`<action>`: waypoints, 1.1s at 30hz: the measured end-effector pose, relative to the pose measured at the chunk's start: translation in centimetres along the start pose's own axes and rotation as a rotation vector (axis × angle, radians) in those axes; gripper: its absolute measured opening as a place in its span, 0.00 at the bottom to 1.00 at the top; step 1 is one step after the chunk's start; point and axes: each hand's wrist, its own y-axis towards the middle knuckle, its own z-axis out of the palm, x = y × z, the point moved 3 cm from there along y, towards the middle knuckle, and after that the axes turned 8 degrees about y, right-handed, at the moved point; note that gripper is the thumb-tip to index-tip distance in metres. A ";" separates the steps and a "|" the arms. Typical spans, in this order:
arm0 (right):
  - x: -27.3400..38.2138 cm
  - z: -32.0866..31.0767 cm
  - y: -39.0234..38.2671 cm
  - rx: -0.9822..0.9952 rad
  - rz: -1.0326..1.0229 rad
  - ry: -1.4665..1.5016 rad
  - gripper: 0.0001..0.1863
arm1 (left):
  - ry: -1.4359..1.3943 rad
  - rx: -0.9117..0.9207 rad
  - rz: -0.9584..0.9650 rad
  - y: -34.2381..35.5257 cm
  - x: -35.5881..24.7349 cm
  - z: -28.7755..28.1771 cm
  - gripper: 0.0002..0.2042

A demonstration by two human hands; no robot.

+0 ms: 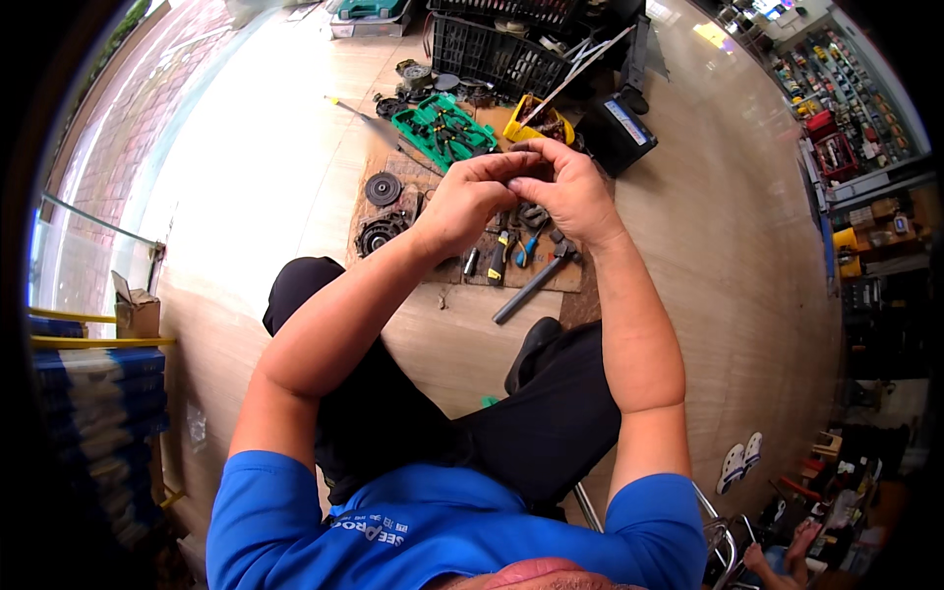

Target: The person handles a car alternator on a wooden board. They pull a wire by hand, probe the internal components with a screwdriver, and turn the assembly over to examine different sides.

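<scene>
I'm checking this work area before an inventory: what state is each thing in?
Left hand: fingers bent; anything held is hidden.
Right hand: fingers bent, meeting the left.
Green tool case: open, filled.
Yellow bin: uncovered, loaded.
Hammer: lying down.
Black crate: loaded.
Cardboard box: flap raised.
White clogs: unworn.

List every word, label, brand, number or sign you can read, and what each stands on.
Blue shirt: white lettering on the chest; wording not copied out here.
Black box beyond the right hand: blue-and-white label, print too small to read.
Cardboard mat: small orange-red marking, too small to read.
</scene>
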 end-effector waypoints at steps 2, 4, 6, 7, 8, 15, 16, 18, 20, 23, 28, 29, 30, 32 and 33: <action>-0.3 -0.3 0.3 0.027 -0.009 -0.028 0.15 | -0.067 0.015 -0.057 -0.1 0.1 -0.3 0.24; 0.0 -0.3 0.3 0.004 -0.019 -0.124 0.15 | -0.149 -0.014 -0.054 -0.1 0.0 -0.1 0.22; 0.5 0.0 0.3 -0.008 -0.035 -0.175 0.15 | -0.215 -0.031 -0.030 0.0 0.2 -0.3 0.18; 0.4 0.0 0.3 -0.014 -0.060 -0.211 0.15 | -0.245 -0.032 -0.025 0.1 0.5 -0.5 0.17; 0.3 -0.1 0.3 -0.020 -0.084 -0.246 0.15 | -0.275 -0.033 -0.019 0.2 0.7 -0.7 0.16; 0.0 0.3 0.2 0.039 -0.005 -0.063 0.18 | -0.329 -0.051 0.004 0.3 0.5 -1.0 0.11; 0.3 0.4 0.2 0.036 -0.034 -0.115 0.19 | -0.334 -0.054 0.001 0.3 0.5 -1.0 0.11; 1.1 1.0 0.1 0.029 -0.090 -0.216 0.20 | -0.334 -0.046 0.012 0.3 0.2 -1.1 0.10; 0.5 0.8 0.2 0.027 -0.082 -0.124 0.21 | -0.344 -0.027 0.022 0.3 -0.1 -1.1 0.10; 0.2 0.7 0.3 0.058 -0.061 -0.036 0.22 | -0.336 -0.043 0.020 0.4 0.1 -1.1 0.10; 0.5 0.8 0.3 0.051 -0.081 0.005 0.23 | -0.365 -0.004 0.049 0.5 -0.2 -1.3 0.11; 0.5 0.8 0.3 0.044 -0.084 0.001 0.23 | -0.372 0.004 0.058 0.6 -0.4 -1.3 0.11; 0.4 0.8 0.4 0.036 -0.087 -0.003 0.23 | -0.378 -0.015 0.056 0.6 -0.4 -1.2 0.10; 0.0 0.7 0.5 0.018 -0.071 0.026 0.24 | -0.389 -0.056 0.051 0.5 -0.5 -1.1 0.09; -0.2 0.6 0.6 0.009 -0.062 0.039 0.25 | -0.393 -0.058 0.066 0.6 -0.3 -1.3 0.10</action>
